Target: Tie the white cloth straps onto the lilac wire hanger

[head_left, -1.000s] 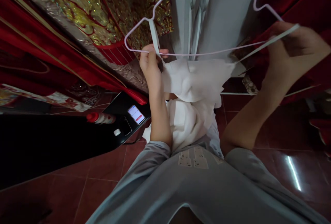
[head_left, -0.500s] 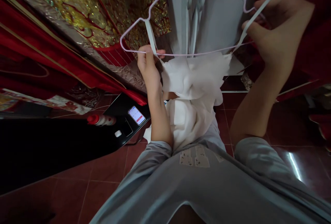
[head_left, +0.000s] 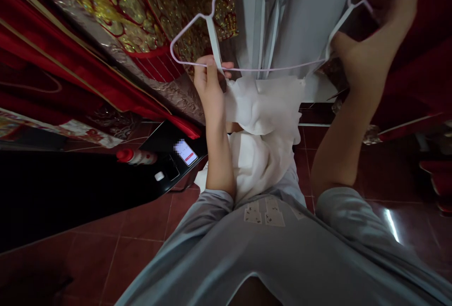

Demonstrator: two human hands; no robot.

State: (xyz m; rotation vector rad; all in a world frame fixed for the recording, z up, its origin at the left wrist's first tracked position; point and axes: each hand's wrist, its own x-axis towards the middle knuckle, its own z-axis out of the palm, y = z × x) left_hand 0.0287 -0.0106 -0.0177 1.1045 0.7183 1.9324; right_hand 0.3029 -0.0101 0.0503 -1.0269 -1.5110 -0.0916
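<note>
A pale pink clothes hanger is held up in front of me. My left hand is closed around its lower bar near the left end, together with the left white strap. From the straps hangs a white ruffled garment, its lower folds against my body. The right strap lies over the notch in the hanger's right shoulder. Around that end is my right hand, somewhat blurred, thumb against the strap and fingers spread away from it. The hand hides the hanger's right tip.
Red and gold sequined clothing hangs at the left. A black table holds a lit phone, a red-capped bottle and a small white case. Grey panels stand behind the hanger; dark red cloth hangs at right.
The right strap, pulled out past the hanger by my right hand before, now rests in the shoulder notch. That hand has risen a little and loosened from the strap. My left hand keeps its hold.
</note>
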